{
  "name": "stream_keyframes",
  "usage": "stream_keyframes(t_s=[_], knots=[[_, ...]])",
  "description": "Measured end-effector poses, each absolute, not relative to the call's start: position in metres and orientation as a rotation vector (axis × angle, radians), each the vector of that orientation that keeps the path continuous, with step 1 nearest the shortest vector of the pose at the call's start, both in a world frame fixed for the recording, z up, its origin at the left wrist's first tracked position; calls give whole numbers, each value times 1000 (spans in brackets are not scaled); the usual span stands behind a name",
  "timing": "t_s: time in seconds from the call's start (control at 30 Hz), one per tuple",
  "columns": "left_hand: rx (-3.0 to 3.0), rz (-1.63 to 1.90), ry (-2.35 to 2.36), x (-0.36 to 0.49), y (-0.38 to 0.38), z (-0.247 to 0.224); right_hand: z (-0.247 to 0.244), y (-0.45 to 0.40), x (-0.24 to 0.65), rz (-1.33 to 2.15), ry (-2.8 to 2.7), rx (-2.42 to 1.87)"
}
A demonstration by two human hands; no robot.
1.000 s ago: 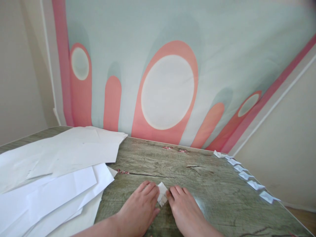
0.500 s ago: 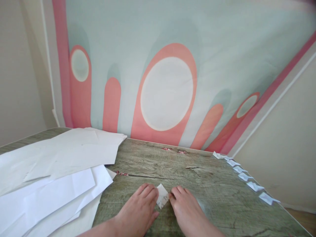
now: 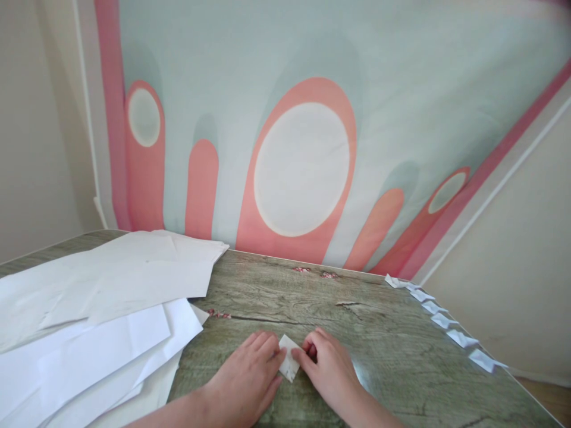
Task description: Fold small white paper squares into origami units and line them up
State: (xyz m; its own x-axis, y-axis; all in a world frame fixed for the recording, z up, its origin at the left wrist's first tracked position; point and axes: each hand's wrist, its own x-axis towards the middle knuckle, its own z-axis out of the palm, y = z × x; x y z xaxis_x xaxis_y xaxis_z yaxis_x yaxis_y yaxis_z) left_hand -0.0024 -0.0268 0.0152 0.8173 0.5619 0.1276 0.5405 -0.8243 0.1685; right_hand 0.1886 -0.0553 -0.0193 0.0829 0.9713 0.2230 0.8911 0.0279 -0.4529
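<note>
A small folded white paper (image 3: 289, 360), diamond-shaped with faint marks near its lower corner, lies on the wood-grain table between both hands. My left hand (image 3: 252, 371) rests against its left side, fingers bent and together, pressing the edge. On the other side my right hand (image 3: 328, 368) pinches the right corner, thumb on top of the paper and the forefinger curled beside it.
Loose white sheets (image 3: 147, 267) lie in overlapping piles across the left of the table (image 3: 276, 297). Several small folded white papers (image 3: 461, 339) form a row along the right edge. A printed cloth (image 3: 223, 71) hangs behind the table.
My right hand has moved slightly left, and its thumb now lies over the paper's right corner. My left hand has shifted a little left with the paper.
</note>
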Motion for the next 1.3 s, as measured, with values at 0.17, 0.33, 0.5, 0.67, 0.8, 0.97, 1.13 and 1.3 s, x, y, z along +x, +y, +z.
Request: stream_keyframes(t_s=[0.17, 0.33, 0.5, 0.67, 0.8, 0.97, 1.13, 1.3], knots=[[2841, 306, 876, -3, -28, 18, -17, -54, 190, 382, -1747, -1852], [2681, 427, 828, -7, -21, 16, -15, -50, 197, 678, -1598, -1731], [2523, 630, 795, -12, -13, 6, -10, -49, 200, 899, -1474, -1566], [2322, 702, 752, -14, -11, 9, 1, -59, 189, 998, -1547, -1436], [2164, 682, 704, -10, -9, 11, 6, -66, 185, 878, -1596, -1385], [1677, 734, 734, -6, -5, 3, 2, -69, 181, 1079, -1519, -1141], [1503, 778, 753, -4, -3, -3, -7, -72, 172, 1003, -1517, -1309], [1657, 825, 783, -3, -5, 1, -10, -69, 176, 522, -1715, -1333]])
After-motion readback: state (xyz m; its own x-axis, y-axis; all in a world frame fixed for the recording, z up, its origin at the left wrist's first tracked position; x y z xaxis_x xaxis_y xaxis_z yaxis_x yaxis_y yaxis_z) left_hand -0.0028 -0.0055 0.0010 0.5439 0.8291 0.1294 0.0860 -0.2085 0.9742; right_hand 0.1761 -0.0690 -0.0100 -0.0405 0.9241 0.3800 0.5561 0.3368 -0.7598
